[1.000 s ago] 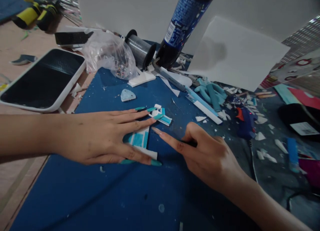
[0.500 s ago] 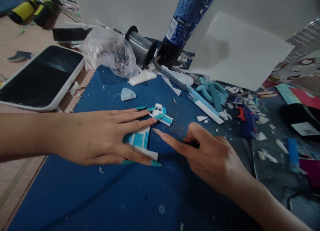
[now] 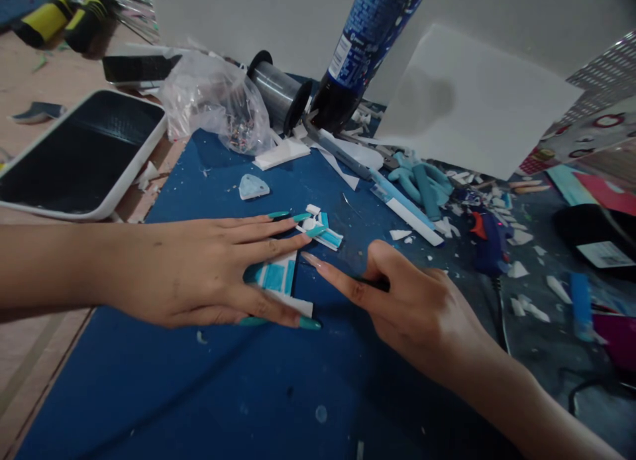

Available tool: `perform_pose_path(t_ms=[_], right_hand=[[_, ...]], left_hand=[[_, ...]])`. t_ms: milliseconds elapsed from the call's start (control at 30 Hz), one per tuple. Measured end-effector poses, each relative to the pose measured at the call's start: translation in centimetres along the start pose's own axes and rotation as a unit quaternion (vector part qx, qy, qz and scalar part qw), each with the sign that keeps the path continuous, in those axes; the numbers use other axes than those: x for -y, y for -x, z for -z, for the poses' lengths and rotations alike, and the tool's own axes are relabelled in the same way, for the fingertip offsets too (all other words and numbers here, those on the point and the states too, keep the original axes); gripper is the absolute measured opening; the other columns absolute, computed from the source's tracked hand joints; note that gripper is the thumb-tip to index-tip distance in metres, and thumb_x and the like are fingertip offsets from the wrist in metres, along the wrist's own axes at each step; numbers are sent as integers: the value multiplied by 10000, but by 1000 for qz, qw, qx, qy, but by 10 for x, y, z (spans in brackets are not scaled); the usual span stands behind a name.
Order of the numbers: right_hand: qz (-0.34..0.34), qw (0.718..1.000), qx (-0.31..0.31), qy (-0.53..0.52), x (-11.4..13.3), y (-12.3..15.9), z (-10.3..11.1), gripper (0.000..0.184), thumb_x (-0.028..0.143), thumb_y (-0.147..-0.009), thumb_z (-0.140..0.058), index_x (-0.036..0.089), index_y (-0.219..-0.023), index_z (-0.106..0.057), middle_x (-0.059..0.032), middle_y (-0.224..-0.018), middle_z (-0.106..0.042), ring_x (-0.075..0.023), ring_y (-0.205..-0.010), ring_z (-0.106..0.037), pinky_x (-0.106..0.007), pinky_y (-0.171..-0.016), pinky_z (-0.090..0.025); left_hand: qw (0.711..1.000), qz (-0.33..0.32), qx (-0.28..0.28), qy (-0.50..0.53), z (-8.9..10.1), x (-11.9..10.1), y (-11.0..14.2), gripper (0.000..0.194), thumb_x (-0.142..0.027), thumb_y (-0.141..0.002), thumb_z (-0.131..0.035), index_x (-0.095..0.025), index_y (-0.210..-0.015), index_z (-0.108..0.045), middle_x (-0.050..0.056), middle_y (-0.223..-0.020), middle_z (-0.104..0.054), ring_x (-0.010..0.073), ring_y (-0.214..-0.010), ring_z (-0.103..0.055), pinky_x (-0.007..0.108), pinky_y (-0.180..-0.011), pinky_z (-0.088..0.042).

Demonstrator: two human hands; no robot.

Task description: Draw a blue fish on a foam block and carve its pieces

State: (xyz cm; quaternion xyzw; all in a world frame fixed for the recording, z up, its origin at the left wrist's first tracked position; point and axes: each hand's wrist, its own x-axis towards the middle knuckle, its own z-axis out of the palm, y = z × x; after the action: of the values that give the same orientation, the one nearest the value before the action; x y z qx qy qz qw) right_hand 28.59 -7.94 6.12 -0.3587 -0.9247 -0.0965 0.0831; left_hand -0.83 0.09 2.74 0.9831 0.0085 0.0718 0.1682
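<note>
My left hand (image 3: 203, 268) lies flat with its fingers spread, pressing on a white foam-board piece with blue painted panels (image 3: 278, 274); much of that piece is hidden under the palm. Its fingertips rest on a smaller white and blue cut piece (image 3: 325, 233) just beyond. To the right, my right hand (image 3: 412, 307) has the index finger stretched toward the larger piece's edge and the other fingers curled in. Something dark shows beneath that finger, too hidden to name. Both pieces sit on a blue work surface (image 3: 209, 394).
A phone (image 3: 79, 155) lies at the left. Behind are a plastic bag (image 3: 213, 102), a wire spool (image 3: 278, 92) and a dark bottle (image 3: 358, 49). A craft knife (image 3: 340, 152), teal-handled pliers (image 3: 422, 181), a glue gun (image 3: 489, 241) and white scraps lie to the right.
Both hands keep nearly the same pose and place. The whole view has shifted very slightly; the pieces have not visibly moved.
</note>
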Motion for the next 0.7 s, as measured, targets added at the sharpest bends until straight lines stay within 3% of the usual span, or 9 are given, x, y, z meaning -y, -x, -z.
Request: perform_pose_path(t_ms=[200, 500, 700], right_hand=[[14, 1000, 6, 6, -4, -1, -1, 549, 7, -1023, -349, 208, -1215, -823, -24, -722, -596, -117, -457, -521, -214, -470, -377], [18, 1000, 14, -15, -6, 1, -1, 530, 25, -1038, -342, 182, -1232, -810, -43, -745, -617, -118, -445, -494, -219, -462, -375], [11, 1000, 21, -17, -3, 0, -3, 560, -1, -1007, -333, 178, -1286, -785, -38, -762, -607, -116, -452, -458, -226, -454, -325]], left_hand=[[1000, 2, -9, 13, -1, 1, -1, 510, -336, -1112, -509, -385, -1620, -504, 134, -1798, -195, 423, -1629, -174, 677, -1272, -296], [1000, 1, 3, 15, -2, -1, 1, 501, -327, -1137, -464, -370, -1636, -472, 162, -1802, -80, 410, -1639, -97, 693, -1276, -261], [1000, 8, 4, 29, 0, 0, 1, 504, -350, -1132, -494, -401, -1632, -471, 109, -1810, -144, 384, -1648, -115, 651, -1307, -216]])
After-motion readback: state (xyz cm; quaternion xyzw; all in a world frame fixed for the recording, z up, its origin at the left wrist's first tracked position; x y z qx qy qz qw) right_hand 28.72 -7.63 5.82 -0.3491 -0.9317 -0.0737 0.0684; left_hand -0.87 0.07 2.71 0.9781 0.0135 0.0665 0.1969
